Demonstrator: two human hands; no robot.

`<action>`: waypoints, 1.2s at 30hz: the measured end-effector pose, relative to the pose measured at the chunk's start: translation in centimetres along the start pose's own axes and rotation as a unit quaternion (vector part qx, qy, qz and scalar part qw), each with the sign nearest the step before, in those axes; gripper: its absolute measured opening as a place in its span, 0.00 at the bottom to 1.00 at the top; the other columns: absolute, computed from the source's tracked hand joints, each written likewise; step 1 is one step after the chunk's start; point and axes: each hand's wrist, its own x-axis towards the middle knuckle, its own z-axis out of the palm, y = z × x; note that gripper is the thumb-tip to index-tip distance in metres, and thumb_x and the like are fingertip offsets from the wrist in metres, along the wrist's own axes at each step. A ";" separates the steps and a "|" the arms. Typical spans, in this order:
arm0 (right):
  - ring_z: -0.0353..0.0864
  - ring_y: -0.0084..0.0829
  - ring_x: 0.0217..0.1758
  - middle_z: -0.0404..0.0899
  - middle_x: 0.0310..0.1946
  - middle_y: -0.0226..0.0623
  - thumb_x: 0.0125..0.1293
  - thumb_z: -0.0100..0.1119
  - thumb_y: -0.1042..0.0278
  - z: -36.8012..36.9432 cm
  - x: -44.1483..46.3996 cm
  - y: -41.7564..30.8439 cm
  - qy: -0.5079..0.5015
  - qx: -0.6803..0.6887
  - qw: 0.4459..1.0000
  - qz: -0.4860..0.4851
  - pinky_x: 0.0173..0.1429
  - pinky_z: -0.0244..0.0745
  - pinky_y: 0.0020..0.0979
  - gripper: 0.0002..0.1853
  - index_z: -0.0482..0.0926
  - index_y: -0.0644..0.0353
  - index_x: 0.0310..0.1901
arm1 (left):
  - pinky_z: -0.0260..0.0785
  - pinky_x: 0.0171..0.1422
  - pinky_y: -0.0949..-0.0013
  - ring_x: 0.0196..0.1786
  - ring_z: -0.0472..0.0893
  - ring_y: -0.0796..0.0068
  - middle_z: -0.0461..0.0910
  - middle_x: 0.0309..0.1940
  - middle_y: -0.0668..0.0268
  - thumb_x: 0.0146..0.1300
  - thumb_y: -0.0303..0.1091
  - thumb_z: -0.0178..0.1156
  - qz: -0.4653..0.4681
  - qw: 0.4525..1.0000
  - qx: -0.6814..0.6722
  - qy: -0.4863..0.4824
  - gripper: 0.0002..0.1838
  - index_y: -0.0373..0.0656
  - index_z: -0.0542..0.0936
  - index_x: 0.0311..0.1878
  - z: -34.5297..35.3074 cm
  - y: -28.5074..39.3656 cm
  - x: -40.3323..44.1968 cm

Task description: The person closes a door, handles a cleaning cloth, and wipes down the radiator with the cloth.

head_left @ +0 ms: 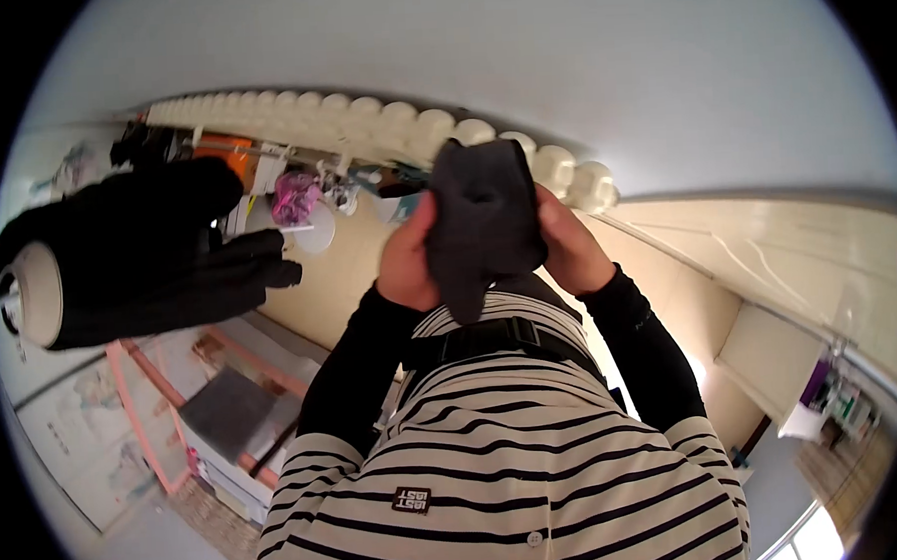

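Both hands hold a dark grey cloth piece (480,204) in front of my waist. Its kind is not clear; it looks soft, with a narrow flap hanging at its lower left. My left hand (408,262) grips the left side, fingers partly behind the cloth. On the opposite edge, my right hand (574,246) is closed with its thumb along the front. Black sleeves cover both forearms. Just below the cloth, a black belt with a buckle (506,336) crosses my striped shirt (496,458).
A row of cream rounded shapes (397,122) runs along the wall beyond my hands. Black clothing (147,263) hangs at the left. Below it stands a pink-framed piece of furniture (143,383) with a grey pad (229,415). A pink-purple bundle (295,199) lies farther back.
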 end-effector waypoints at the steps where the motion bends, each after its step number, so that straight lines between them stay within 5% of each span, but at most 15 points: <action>1: 0.74 0.29 0.66 0.77 0.62 0.39 0.77 0.57 0.60 1.2 0.7 -0.2 -0.009 -0.009 1.000 0.028 0.71 0.68 0.32 0.26 0.67 0.64 0.70 | 0.63 0.77 0.53 0.70 0.73 0.57 0.70 0.71 0.55 0.81 0.51 0.44 0.023 0.999 0.038 0.009 0.32 0.42 0.59 0.78 -0.7 -0.4 -0.3; 5: 0.78 0.25 0.61 0.79 0.60 0.35 0.77 0.57 0.70 1.8 2.5 2.4 -0.008 -0.139 0.989 0.047 0.66 0.74 0.29 0.24 0.68 0.63 0.70 | 0.68 0.72 0.63 0.67 0.74 0.69 0.72 0.65 0.61 0.77 0.41 0.57 0.065 0.986 0.127 0.086 0.31 0.41 0.59 0.76 -1.6 0.3 -2.1; 17: 0.76 0.29 0.64 0.77 0.63 0.37 0.79 0.54 0.65 7.1 5.5 7.7 0.156 -0.179 0.970 -0.045 0.69 0.72 0.33 0.20 0.69 0.60 0.68 | 0.70 0.68 0.66 0.60 0.78 0.71 0.77 0.60 0.61 0.68 0.34 0.67 0.149 0.924 0.303 0.182 0.31 0.33 0.66 0.69 -13.8 7.3 -10.3; 21: 0.78 0.26 0.55 0.81 0.55 0.36 0.79 0.55 0.64 12.7 7.5 9.6 0.137 -0.346 0.925 -0.079 0.62 0.74 0.29 0.18 0.72 0.64 0.63 | 0.70 0.67 0.66 0.61 0.79 0.67 0.78 0.61 0.58 0.71 0.42 0.64 0.049 0.804 0.514 0.297 0.33 0.32 0.66 0.69 -20.2 8.6 -13.2; 23: 0.84 0.34 0.44 0.84 0.43 0.44 0.77 0.57 0.65 17.3 8.4 11.0 0.115 -0.558 0.816 -0.098 0.52 0.79 0.33 0.16 0.75 0.70 0.55 | 0.69 0.69 0.66 0.63 0.77 0.63 0.76 0.63 0.57 0.73 0.43 0.61 0.111 0.910 0.300 0.265 0.30 0.33 0.66 0.69 -20.8 8.5 -14.3; 24: 0.84 0.51 0.41 0.84 0.41 0.52 0.74 0.59 0.66 19.6 9.1 11.7 0.062 -0.641 0.757 -0.108 0.46 0.79 0.40 0.13 0.76 0.66 0.53 | 0.68 0.69 0.66 0.64 0.77 0.62 0.76 0.64 0.56 0.75 0.43 0.59 0.136 0.942 0.186 0.243 0.29 0.34 0.66 0.69 -21.0 8.3 -14.7; 25: 0.82 0.57 0.43 0.83 0.46 0.52 0.71 0.60 0.68 21.6 9.6 13.2 0.030 -0.630 0.774 -0.058 0.44 0.79 0.45 0.11 0.76 0.63 0.49 | 0.64 0.74 0.61 0.69 0.73 0.60 0.72 0.68 0.55 0.78 0.54 0.52 0.141 0.967 0.100 0.187 0.32 0.36 0.65 0.72 -20.9 8.7 -15.5; 26: 0.82 0.58 0.43 0.80 0.55 0.51 0.68 0.62 0.67 22.9 10.1 14.8 -0.042 -0.681 0.729 -0.058 0.43 0.79 0.48 0.12 0.76 0.62 0.49 | 0.64 0.75 0.59 0.70 0.73 0.60 0.72 0.69 0.55 0.77 0.58 0.48 0.141 0.978 0.033 0.151 0.35 0.38 0.64 0.73 -21.0 9.0 -16.5; 28: 0.83 0.55 0.52 0.70 0.67 0.54 0.65 0.65 0.67 25.3 10.5 17.9 -0.163 -0.688 0.706 -0.047 0.52 0.81 0.47 0.16 0.78 0.57 0.53 | 0.63 0.76 0.54 0.71 0.72 0.62 0.71 0.70 0.57 0.76 0.68 0.41 0.135 0.983 -0.099 0.079 0.41 0.41 0.63 0.76 -21.6 9.9 -18.8; 29: 0.82 0.56 0.54 0.67 0.70 0.55 0.63 0.66 0.63 26.4 10.6 19.0 -0.199 -0.701 0.684 -0.013 0.53 0.81 0.48 0.18 0.78 0.57 0.53 | 0.59 0.79 0.50 0.73 0.70 0.58 0.68 0.73 0.56 0.71 0.76 0.34 0.139 0.984 -0.063 0.092 0.48 0.44 0.60 0.78 -21.6 10.5 -19.6; 32: 0.83 0.56 0.52 0.64 0.71 0.56 0.64 0.68 0.59 27.3 11.1 19.9 -0.274 -0.663 0.697 0.000 0.52 0.81 0.46 0.24 0.75 0.60 0.58 | 0.64 0.77 0.52 0.70 0.72 0.57 0.70 0.70 0.55 0.77 0.50 0.49 0.133 0.985 0.027 0.106 0.31 0.42 0.62 0.75 -23.6 11.9 -21.6; 36: 0.85 0.43 0.50 0.69 0.66 0.51 0.65 0.69 0.61 25.0 11.5 21.6 -0.203 -0.547 0.812 0.024 0.51 0.81 0.38 0.24 0.74 0.61 0.58 | 0.66 0.75 0.53 0.69 0.73 0.56 0.71 0.68 0.55 0.69 0.33 0.51 0.105 0.979 0.012 0.176 0.30 0.42 0.63 0.75 -24.6 13.7 -23.4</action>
